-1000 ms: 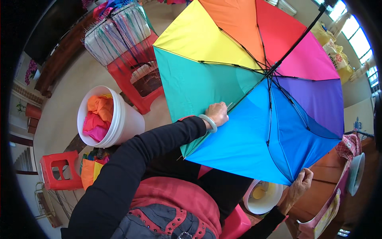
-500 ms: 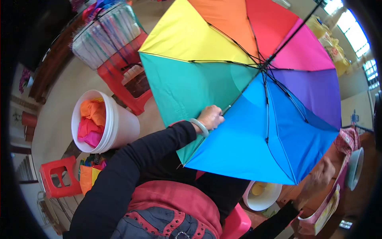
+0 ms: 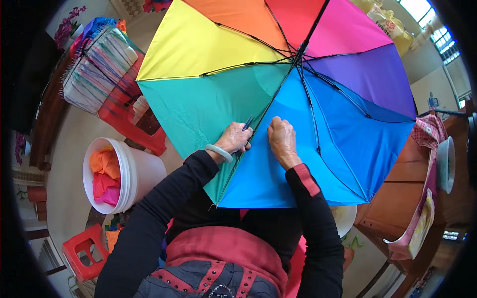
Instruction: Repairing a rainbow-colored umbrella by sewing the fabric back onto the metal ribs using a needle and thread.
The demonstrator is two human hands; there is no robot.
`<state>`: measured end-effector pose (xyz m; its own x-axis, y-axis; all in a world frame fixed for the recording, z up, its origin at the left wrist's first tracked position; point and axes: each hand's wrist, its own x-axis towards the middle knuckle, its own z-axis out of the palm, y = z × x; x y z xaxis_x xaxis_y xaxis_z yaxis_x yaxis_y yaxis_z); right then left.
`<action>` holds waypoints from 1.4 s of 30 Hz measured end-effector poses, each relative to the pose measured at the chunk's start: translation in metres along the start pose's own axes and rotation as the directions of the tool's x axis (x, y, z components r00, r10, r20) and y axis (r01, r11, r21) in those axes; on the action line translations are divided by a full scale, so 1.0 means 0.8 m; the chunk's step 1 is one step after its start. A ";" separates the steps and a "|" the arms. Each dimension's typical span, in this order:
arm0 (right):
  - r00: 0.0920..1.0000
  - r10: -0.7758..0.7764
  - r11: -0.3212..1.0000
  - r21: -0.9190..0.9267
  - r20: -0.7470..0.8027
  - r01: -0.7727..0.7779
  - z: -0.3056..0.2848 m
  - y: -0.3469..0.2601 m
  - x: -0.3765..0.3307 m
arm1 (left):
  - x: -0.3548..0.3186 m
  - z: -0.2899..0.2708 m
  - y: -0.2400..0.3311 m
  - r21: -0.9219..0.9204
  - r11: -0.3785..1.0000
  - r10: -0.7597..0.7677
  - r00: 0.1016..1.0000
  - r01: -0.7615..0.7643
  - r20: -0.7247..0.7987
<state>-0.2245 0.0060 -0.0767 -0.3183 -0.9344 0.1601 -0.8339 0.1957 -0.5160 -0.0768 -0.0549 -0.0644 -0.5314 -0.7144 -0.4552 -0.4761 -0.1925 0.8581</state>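
A rainbow-coloured umbrella (image 3: 348, 84) lies spread open across my lap, its inner side with black ribs facing me. At the seam between the green and blue panels, my left hand (image 3: 234, 137) is closed by a rib. From its fingers sticks a slim dark pointed tool (image 3: 248, 122), whose kind I cannot make out. Just to the right, over the blue panel, my right hand (image 3: 282, 141) is closed in a pinch. A thin light tip shows by its fingers, too small to name. The black shaft (image 3: 315, 26) rises toward the far edge.
On the left stands a white bucket (image 3: 146, 174) with orange, red and pink cloth. Red stools (image 3: 87, 253) are near it, one bearing a white block hung with coloured threads (image 3: 102, 64). To the right are a wooden cabinet (image 3: 392, 198) and a pale bowl (image 3: 445, 164).
My right hand has come from the lower right, beside the cabinet, onto the blue panel near my left hand. The umbrella and my left hand appear further left in view.
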 end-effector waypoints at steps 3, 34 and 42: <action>0.996 0.056 0.996 -0.059 -0.064 -0.060 0.014 -0.003 -0.006 | 0.003 0.001 -0.002 0.017 1.000 -0.005 1.000 0.005 0.007; 0.999 0.053 0.986 0.157 -0.013 -0.050 0.021 -0.008 -0.031 | -0.006 0.034 -0.004 -0.392 0.916 -0.124 0.991 0.091 -0.059; 0.998 0.063 0.988 0.139 0.004 -0.063 0.023 -0.003 -0.032 | -0.002 0.044 -0.004 -0.291 0.952 -0.141 0.977 0.090 -0.159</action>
<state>-0.2059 0.0236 -0.0948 -0.3686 -0.9213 0.1236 -0.7411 0.2110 -0.6374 -0.0990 -0.0291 -0.0751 -0.3404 -0.7781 -0.5280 -0.2972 -0.4437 0.8455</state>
